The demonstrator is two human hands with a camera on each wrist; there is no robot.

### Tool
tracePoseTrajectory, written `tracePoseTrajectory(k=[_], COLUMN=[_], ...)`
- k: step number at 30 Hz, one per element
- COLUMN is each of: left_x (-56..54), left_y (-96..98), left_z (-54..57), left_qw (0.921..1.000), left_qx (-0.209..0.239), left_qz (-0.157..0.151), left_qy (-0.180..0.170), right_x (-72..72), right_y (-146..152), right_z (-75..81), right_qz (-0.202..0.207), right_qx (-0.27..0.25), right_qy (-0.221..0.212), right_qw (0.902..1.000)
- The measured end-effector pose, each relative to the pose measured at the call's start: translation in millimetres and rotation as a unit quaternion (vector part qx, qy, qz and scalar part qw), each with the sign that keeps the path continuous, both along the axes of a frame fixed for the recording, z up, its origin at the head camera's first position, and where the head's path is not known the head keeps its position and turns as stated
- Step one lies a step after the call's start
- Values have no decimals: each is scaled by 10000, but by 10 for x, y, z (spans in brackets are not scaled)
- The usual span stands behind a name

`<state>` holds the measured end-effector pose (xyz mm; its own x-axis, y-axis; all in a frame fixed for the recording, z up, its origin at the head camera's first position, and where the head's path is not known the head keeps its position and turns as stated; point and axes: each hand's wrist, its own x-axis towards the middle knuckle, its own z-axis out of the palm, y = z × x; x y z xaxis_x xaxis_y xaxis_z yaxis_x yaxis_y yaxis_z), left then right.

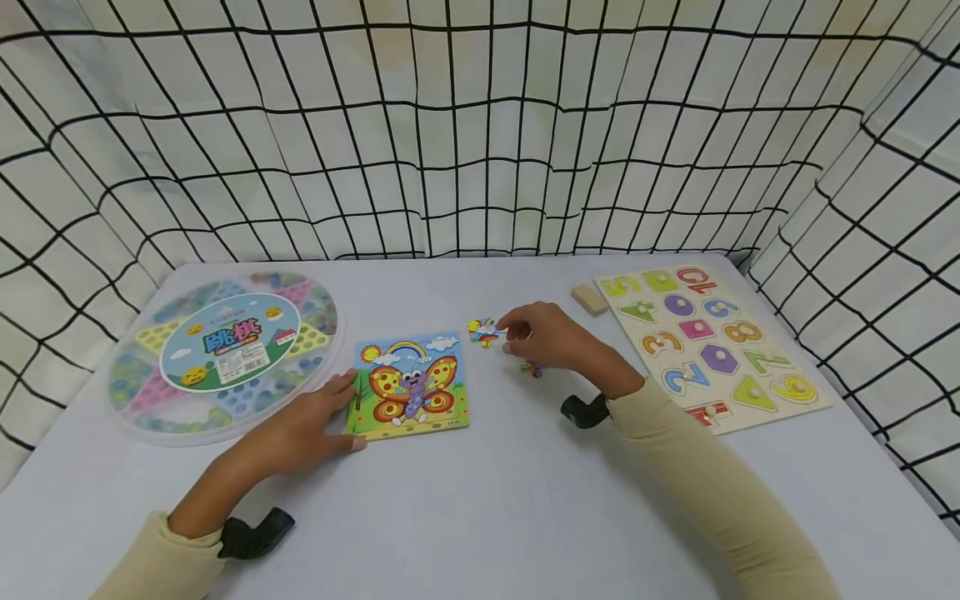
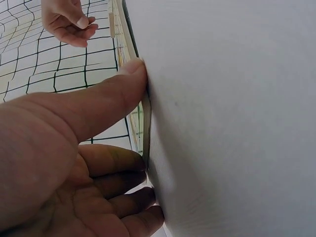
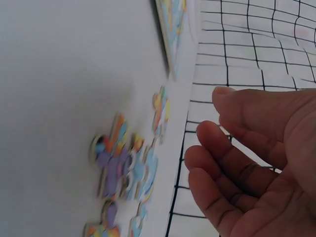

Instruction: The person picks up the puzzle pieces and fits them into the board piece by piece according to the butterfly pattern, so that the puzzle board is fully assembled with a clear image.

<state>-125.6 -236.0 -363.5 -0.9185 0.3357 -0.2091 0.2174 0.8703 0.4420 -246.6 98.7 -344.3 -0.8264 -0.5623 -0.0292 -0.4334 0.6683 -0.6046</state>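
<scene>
A butterfly jigsaw puzzle board [image 1: 408, 387] lies flat at the middle of the table. My left hand [image 1: 311, 427] rests against its left side, the thumb near the front corner and the other fingers further along the edge. In the left wrist view, thumb and fingertips touch the thin board edge [image 2: 146, 131]. Right of the board my right hand [image 1: 542, 335] hovers with loosely bent fingers, and nothing shows between them in the right wrist view. Colourful loose puzzle pieces [image 1: 482, 330] lie beside and under it. Among them is a purple piece [image 3: 113, 170].
A round Chinese checkers box [image 1: 318, 392] lies at the left. To the right is a wooden number-and-shape peg board [image 1: 720, 329], with a small plain wooden block [image 1: 589, 299] by its far left corner. Black netting [image 1: 487, 167] over white cloth borders the table.
</scene>
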Motion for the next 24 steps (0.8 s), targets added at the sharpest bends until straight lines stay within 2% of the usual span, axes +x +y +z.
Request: tracePoseTrajectory(k=[9, 16, 24], left_x=[-10, -14, -13], left_y=[-13, -21, -34], left_z=[29, 47, -1], left_qw=[9999, 9999, 9999], left_qx=[-3, -3, 39], left_qz=[-69, -130, -98], left_qy=[105, 92, 98], right_x=[-59, -64, -83], right_y=[260, 335, 340], right_z=[-147, -209, -275], right_qz=[-154, -251, -363], right_qx=[-189, -156, -191], right_qy=[203, 135, -50], right_qw=[9995, 9995, 9991])
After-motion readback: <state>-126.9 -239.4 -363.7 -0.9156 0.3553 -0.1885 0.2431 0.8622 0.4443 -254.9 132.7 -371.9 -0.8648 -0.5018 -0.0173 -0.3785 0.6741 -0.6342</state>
